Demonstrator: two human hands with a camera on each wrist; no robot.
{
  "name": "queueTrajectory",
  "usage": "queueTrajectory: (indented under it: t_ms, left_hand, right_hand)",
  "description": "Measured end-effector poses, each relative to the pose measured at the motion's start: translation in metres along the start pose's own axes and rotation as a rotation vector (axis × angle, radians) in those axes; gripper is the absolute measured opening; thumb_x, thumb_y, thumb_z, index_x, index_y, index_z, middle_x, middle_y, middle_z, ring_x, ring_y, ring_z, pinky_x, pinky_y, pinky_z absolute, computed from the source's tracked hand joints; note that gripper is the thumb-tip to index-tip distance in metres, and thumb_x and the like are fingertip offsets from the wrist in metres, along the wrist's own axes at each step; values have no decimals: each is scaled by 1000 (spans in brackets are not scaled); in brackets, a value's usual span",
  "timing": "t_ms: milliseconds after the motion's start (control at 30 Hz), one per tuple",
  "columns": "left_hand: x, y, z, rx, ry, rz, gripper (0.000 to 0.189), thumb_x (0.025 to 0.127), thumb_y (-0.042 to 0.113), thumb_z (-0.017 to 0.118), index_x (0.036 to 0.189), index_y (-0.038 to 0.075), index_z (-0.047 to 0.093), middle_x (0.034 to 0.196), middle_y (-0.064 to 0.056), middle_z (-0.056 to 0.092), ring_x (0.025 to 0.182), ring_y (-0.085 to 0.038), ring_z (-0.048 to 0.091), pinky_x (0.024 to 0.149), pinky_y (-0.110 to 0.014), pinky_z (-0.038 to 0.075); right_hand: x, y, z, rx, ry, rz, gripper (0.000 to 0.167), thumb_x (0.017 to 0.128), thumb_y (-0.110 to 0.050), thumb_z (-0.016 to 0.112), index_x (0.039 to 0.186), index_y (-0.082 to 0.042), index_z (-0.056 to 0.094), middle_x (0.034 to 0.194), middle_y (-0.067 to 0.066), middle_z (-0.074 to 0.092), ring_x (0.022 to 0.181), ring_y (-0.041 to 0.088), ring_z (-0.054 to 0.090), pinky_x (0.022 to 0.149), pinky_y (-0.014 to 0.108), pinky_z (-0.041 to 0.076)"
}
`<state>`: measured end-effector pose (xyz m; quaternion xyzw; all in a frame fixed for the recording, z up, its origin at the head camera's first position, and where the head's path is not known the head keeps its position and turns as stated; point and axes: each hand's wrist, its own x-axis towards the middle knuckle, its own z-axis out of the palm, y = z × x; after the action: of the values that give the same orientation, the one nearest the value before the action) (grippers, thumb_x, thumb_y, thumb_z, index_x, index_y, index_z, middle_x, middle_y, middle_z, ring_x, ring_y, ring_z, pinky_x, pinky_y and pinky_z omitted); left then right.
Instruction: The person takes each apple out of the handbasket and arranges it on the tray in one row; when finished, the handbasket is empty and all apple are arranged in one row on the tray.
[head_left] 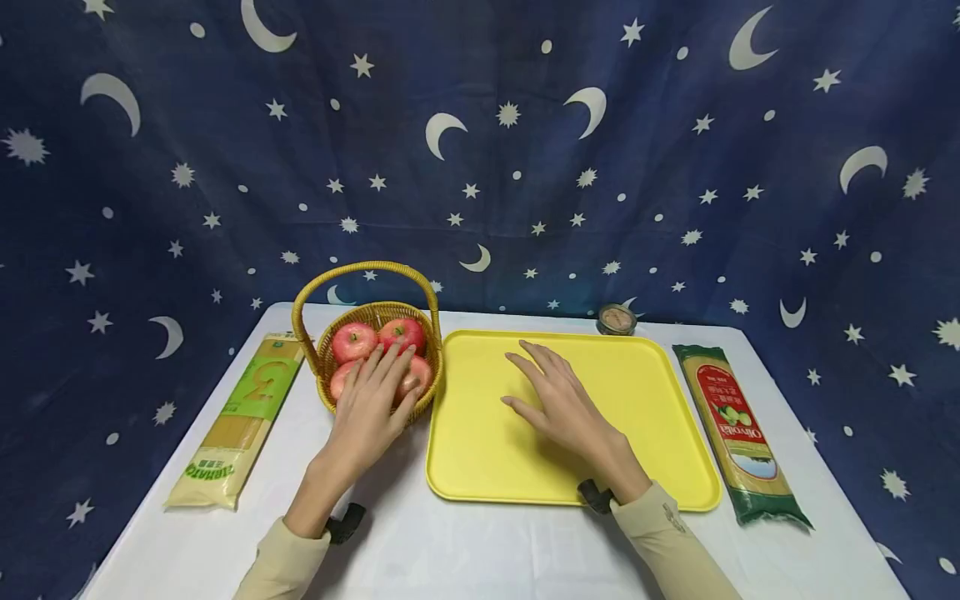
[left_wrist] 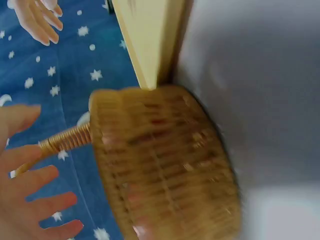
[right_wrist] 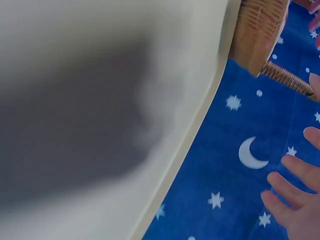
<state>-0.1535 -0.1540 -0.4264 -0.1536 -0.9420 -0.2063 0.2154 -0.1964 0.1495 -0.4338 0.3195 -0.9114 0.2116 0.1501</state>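
The left hand (head_left: 372,406) is reaching forward over the near rim of the wicker basket (head_left: 327,367), its fingers spread fairly straight and lying on the red apples (head_left: 378,350) inside; it is not gripping any of them. In the left wrist view the same fingers (left_wrist: 30,200) are showing fanned out beside the basket's woven wall and wrapped handle. The right hand (head_left: 558,400) is resting palm down on the yellow tray (head_left: 652,400), fingers loosely extended and slightly apart, holding nothing.

The apples, red with paler patches, are sitting piled in the basket, which is standing upright on the white table (head_left: 465,550), just left of the tray and almost touching it. A pasta packet with a green label (head_left: 236,421) is lying left of the basket, a second packet with a red label (head_left: 738,433) right of the tray, and a small round tin (head_left: 617,319) behind the tray's far edge.
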Motion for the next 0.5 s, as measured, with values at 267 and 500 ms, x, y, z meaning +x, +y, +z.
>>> queueTrajectory:
  t_ms: [267,500]
  left_hand:
    - [-23,-29,-13,-109,279,-107,38,92,6,71,129,0,66,135,-19,64,123,-39,58,101,-58,48]
    - [-36,-57,-21,-209,398,-297,35,89,-8,65,123,-8,64,123,-27,64,113,-45,60,95,-57,50]
  right_hand:
    - [29,-16,15,329,-52,73,62,91,-31,80,145,-11,56,148,9,55,138,30,51,115,53,45]
    - [55,-32,38,508,-72,85,60,87,-22,84,139,-5,60,135,11,64,121,29,64,107,45,54]
